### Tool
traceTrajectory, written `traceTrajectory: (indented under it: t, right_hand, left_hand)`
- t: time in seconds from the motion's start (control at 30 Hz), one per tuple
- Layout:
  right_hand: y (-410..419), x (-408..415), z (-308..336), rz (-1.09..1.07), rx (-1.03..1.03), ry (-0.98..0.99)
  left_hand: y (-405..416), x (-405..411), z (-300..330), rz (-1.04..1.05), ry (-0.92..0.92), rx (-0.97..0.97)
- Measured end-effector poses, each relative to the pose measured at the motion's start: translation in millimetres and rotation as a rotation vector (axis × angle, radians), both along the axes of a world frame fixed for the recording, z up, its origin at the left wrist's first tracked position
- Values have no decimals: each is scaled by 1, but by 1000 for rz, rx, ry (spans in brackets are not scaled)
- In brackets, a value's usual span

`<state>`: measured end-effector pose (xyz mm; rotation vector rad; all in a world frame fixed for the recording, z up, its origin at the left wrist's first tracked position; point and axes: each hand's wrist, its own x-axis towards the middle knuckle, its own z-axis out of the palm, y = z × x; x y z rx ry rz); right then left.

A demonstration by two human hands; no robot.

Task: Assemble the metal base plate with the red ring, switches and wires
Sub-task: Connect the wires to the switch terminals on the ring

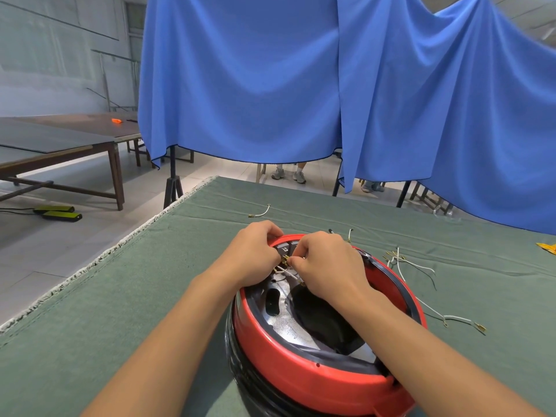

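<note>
At the far rim of the red ring, mid-desk, the left hand grips the rim while the right hand pinches a brass-tipped wire, its terminal pointing away toward the grey switches just beyond.

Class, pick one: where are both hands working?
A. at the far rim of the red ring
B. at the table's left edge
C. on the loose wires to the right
A: the left hand and right hand meet over the far rim of the red ring, pinching small brass terminals.
</note>
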<state>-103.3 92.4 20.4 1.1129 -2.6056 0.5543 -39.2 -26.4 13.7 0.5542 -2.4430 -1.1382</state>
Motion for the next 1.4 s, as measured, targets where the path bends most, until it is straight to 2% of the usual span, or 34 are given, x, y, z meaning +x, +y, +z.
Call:
traceTrajectory:
  t: [0.17,0.43,0.63,1.4]
  right_hand:
    - [0,0,0,-3,-3,40]
    - [-4,0,-4,12,71,241]
    - [-6,-1,-4,-1,66,205]
    - [-12,-5,-8,48,4,177]
  left_hand:
    - [1,1,0,5,4,-5]
    - [2,1,-1,113,62,29]
    - [2,2,-3,180,106,86]
    - [6,6,0,202,83,-6]
